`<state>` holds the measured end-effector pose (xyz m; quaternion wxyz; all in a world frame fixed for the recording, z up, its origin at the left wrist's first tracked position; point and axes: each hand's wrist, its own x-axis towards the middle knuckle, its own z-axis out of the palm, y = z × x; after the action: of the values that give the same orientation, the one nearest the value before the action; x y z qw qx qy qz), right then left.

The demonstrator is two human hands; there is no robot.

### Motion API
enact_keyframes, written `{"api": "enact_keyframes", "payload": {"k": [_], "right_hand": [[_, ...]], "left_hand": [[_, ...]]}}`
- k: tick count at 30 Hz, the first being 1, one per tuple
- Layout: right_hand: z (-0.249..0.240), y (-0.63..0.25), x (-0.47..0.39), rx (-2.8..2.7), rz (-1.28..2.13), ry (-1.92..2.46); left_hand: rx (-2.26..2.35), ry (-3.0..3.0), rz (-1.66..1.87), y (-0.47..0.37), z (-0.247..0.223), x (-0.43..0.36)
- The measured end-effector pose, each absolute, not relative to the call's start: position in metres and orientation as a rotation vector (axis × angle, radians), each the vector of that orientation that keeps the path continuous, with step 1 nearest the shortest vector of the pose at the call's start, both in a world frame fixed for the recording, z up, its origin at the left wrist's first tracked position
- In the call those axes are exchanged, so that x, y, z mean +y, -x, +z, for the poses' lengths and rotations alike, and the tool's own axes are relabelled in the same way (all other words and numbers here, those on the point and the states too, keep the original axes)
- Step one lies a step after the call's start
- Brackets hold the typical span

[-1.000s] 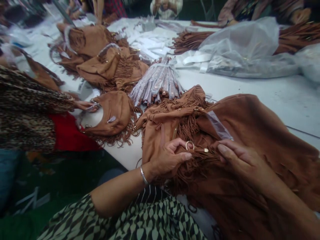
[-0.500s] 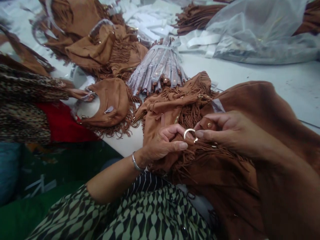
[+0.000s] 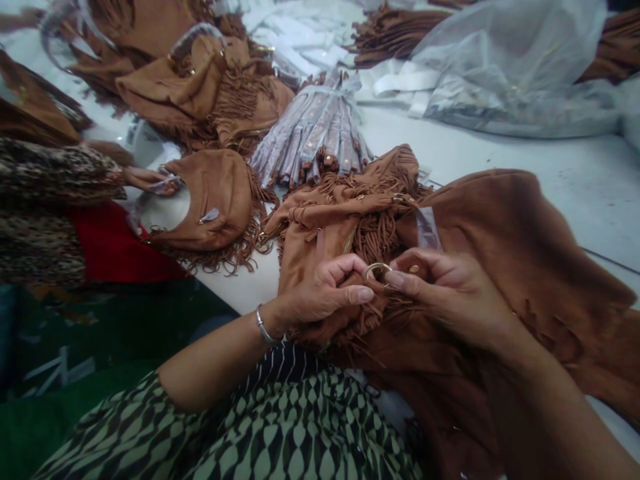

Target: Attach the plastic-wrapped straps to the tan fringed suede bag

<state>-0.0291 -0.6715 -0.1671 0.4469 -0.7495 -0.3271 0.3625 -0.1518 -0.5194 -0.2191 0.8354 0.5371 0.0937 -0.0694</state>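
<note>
A gold metal ring (image 3: 376, 266) is between my two hands, above a brown fringed suede-like handbag (image 3: 305, 250). My left hand (image 3: 327, 293) is closed, its thumb and index finger at the ring's left side. My right hand (image 3: 457, 293) pinches a brown strap end (image 3: 414, 267) with a gold stud on it, its thumb tip touching the ring's right side. Whether the strap passes through the ring is hidden by my fingers. A clear plastic wrap (image 3: 427, 228) sticks up just behind my right hand.
A co-worker's hand (image 3: 153, 180) at left holds the wrapped handle of another brown fringed bag (image 3: 220, 200). Behind stand a bundle of plastic-wrapped straps (image 3: 320, 130) and more brown bags (image 3: 165, 93). A large clear plastic bag (image 3: 515, 73) lies at the back right.
The ring has tipped and now looks flatter. My right hand has shifted slightly down and left. The co-worker's hand and bag appear a little further left.
</note>
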Motion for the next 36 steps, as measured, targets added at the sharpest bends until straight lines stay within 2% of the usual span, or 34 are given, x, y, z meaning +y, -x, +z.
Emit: {"api": "enact_keyframes", "payload": {"k": [3,5,9,11,17,22,28,31,36], "right_hand": [[-0.152,0.024,-0.668,-1.270,0.630,2.102],[-0.145,0.020,-0.666,-1.381,0.592,2.163],[-0.147,0.019,-0.662,-1.066,0.900,1.959],[-0.155,0.024,-0.661,-0.934,0.943,1.906],[-0.170,0.042,-0.664,-1.021,0.582,2.160],[-0.151,0.024,-0.670,-1.308,0.838,2.048],[-0.140,0.005,-0.667,-0.876,1.258,1.826],[-0.142,0.008,-0.661,-0.982,1.124,1.828],[-0.153,0.025,-0.660,-1.404,0.623,2.089]], "left_hand": [[0.144,-1.224,-0.217,0.151,-0.221,-0.518],[0.102,-1.291,-0.200,0.150,-0.220,-0.517],[0.156,-1.284,-0.038,0.148,-0.213,-0.520],[0.209,-1.248,0.036,0.147,-0.210,-0.524],[0.332,-1.228,0.098,0.152,-0.217,-0.532],[0.293,-1.318,0.045,0.158,-0.213,-0.532],[0.222,-1.622,0.032,0.153,-0.194,-0.531],[0.275,-1.780,0.045,0.151,-0.190,-0.535],[0.307,-1.854,-0.066,0.150,-0.200,-0.538]]}}
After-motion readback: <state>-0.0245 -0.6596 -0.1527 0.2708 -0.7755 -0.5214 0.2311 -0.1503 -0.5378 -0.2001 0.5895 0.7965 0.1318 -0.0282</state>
